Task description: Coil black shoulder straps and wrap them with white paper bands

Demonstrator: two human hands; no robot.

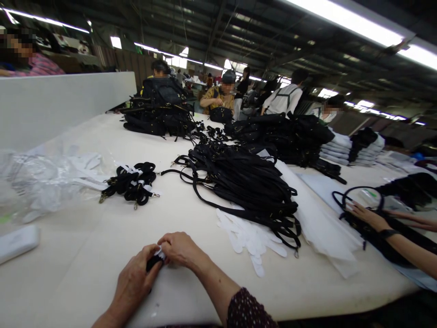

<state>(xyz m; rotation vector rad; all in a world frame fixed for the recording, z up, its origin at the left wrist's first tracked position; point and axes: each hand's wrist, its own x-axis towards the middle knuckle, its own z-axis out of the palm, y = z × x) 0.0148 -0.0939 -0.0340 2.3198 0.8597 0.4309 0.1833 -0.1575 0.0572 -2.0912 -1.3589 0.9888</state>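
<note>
Low over the near part of the table, my left hand (134, 277) is closed round a folded black strap (154, 261), most of it hidden by the fingers. A small white strip (159, 253) shows on the strap, and my right hand (182, 249) pinches it with its fingertips. Farther off to the left lie several coiled black straps (131, 184) with metal clips and white bands round them. Beyond my right hand is a big heap of long loose black straps (235, 175). White paper strips (252, 239) are fanned out at the heap's near edge.
Crumpled clear plastic (44, 177) and a white object (18, 243) lie at left. Black bags (157, 111) are piled behind, with more (283, 134) at right. A co-worker's hand (368, 216) touches a black bag's handle on the right. Other people stand beyond the table.
</note>
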